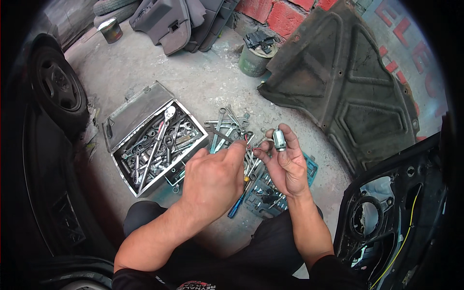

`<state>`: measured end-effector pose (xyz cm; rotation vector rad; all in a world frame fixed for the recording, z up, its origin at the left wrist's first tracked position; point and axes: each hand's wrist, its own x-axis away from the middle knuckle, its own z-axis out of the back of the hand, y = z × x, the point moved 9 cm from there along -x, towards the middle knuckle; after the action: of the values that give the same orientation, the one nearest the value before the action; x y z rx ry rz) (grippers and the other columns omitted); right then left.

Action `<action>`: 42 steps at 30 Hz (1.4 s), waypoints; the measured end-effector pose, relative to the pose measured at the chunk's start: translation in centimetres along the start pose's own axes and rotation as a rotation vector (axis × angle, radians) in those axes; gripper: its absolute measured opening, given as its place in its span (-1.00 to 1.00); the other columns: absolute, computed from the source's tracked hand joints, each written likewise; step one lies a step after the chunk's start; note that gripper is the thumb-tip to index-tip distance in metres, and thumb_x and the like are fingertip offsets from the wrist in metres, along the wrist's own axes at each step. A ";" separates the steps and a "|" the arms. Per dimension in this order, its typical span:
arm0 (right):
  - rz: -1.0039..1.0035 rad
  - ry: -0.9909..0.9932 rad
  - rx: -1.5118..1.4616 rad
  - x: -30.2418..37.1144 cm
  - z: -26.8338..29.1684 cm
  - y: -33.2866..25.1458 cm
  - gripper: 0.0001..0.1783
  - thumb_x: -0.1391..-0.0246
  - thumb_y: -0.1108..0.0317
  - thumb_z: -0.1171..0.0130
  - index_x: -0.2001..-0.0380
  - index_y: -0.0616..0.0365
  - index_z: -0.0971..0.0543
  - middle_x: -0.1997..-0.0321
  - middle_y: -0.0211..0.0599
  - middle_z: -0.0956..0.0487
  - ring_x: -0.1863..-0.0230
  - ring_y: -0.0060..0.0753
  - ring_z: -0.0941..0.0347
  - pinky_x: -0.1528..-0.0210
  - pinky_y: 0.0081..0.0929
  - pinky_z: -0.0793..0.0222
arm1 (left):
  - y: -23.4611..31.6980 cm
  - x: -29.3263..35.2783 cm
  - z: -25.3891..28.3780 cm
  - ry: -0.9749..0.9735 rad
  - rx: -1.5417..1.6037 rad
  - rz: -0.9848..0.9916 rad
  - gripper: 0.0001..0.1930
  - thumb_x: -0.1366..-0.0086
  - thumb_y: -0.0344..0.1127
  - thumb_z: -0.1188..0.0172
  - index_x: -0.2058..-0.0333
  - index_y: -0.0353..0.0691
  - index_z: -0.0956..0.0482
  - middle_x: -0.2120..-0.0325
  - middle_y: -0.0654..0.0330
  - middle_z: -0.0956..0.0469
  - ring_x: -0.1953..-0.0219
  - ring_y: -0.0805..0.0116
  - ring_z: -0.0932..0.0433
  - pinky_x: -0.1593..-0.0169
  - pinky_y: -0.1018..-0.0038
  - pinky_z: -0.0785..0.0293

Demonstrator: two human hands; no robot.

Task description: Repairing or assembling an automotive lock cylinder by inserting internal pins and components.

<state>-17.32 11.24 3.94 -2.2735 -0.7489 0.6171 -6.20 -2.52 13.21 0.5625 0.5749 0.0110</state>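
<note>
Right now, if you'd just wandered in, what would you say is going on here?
A person is handling tools. The right hand holds up a silver cylinder in its fingers. The left hand is raised beside it; whether it grips anything is hard to tell. Beyond, loose wrenches lie on the floor, next to an open toolbox full of tools.

Count: 2 hands (left hand [212, 176], right hand [291, 170]), 1 silver cylinder [279, 139], 1 toolbox [137, 113], 1 long ratchet [155, 151], 1 blue-handled screwdriver [236, 208], 1 green bucket [253, 64], 1 small can [110, 33], 2 tyres [113, 8]. Loose wrenches [219, 124]: several, too overlapped for a firm number.
</note>
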 end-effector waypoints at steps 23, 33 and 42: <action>0.101 0.099 0.384 -0.1 0.6 -0.5 -0.44 -0.21 0.75 -0.22 -0.22 0.15 -0.39 -0.30 0.00 -0.53 -0.19 -0.32 -0.55 -0.28 -0.29 -0.53 | -9.9 12.0 -23.8 -0.996 -0.093 0.494 -0.68 -0.44 -0.36 -0.02 -0.07 -0.35 -0.58 0.06 -0.23 -0.70 0.02 -0.18 -0.71 -0.05 0.02 -0.64; 0.348 0.168 0.951 0.7 0.8 -1.9 -0.45 -0.06 0.69 -0.37 -0.08 0.09 -0.45 -0.24 -0.20 -0.58 -0.20 -0.42 -0.49 -0.18 -0.44 -0.42 | -4.3 -0.7 -11.2 -0.227 1.278 0.580 -0.68 -0.46 -0.46 -0.27 -0.13 -0.42 -0.54 0.21 0.09 -0.72 0.18 0.43 -0.68 0.08 0.47 -0.63; 0.015 0.192 0.320 -0.6 2.2 -0.4 -0.57 -0.34 0.40 -0.30 -0.21 0.28 -0.48 -0.11 -0.22 -0.60 -0.07 -0.44 -0.53 -0.16 -0.39 -0.51 | -4.0 -2.3 -7.6 -0.077 0.576 0.252 -0.69 -0.21 -0.51 -0.50 0.12 -0.40 -0.60 0.23 0.08 -0.71 0.22 0.36 -0.70 0.12 0.48 -0.66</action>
<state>-19.21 12.07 2.81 -2.0089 -0.5008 0.4785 -12.65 -2.46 7.11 1.1889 0.4253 0.0629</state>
